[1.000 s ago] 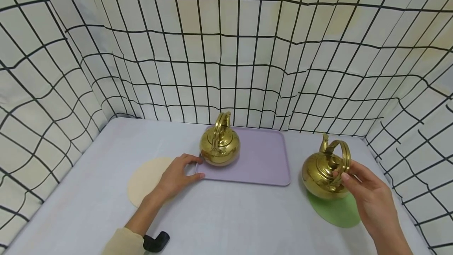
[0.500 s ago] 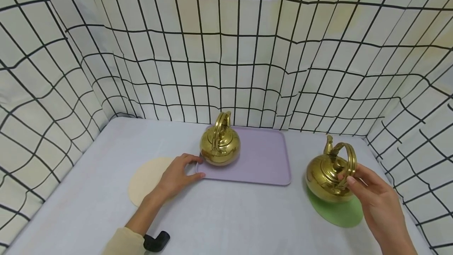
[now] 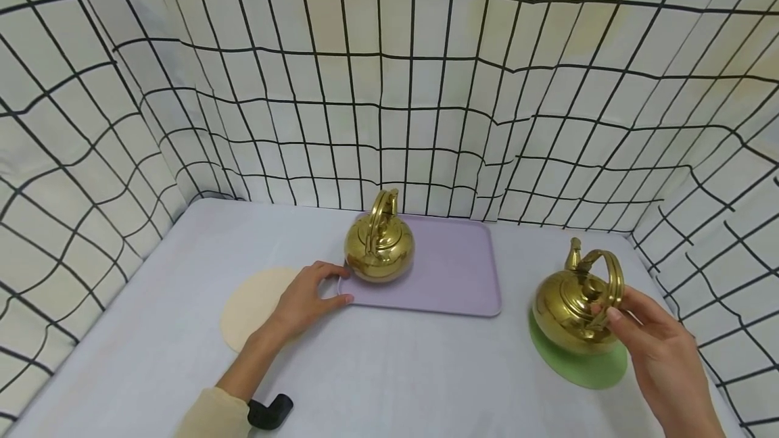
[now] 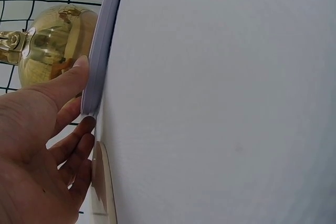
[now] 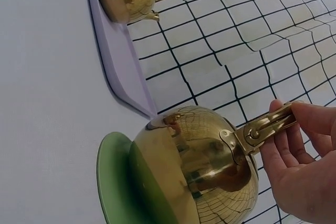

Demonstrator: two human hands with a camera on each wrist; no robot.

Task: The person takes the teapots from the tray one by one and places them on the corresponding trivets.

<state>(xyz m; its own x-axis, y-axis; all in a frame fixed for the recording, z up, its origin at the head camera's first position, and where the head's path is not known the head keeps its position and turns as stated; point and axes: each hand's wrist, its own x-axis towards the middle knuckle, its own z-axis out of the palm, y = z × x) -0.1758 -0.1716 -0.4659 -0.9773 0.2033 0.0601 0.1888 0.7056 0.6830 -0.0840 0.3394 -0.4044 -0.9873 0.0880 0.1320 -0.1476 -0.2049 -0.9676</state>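
My right hand (image 3: 666, 350) grips the arched handle of a shiny brass kettle (image 3: 566, 309). The kettle's base is right over a round green mat (image 3: 587, 378), overlapping most of it in the head view. In the right wrist view, thumb and fingers (image 5: 281, 156) close round the handle (image 5: 268, 127). A second brass kettle (image 3: 377, 252) stands on the left part of a lilac rectangular tray (image 3: 456, 272). At the tray's near left corner, my left hand (image 3: 304, 299) holds the edge, its thumb (image 4: 76, 74) along the rim and fingers round the corner.
A round cream mat (image 3: 246, 309) lies on the white table (image 3: 389, 370), partly under the left forearm. White walls with a black grid (image 3: 426, 86) enclose the back and sides. A black strap piece (image 3: 270, 413) shows by the left sleeve.
The right hand has carried its kettle a little right and toward the near side, further over the green mat. The left hand, tray and second kettle stay put.
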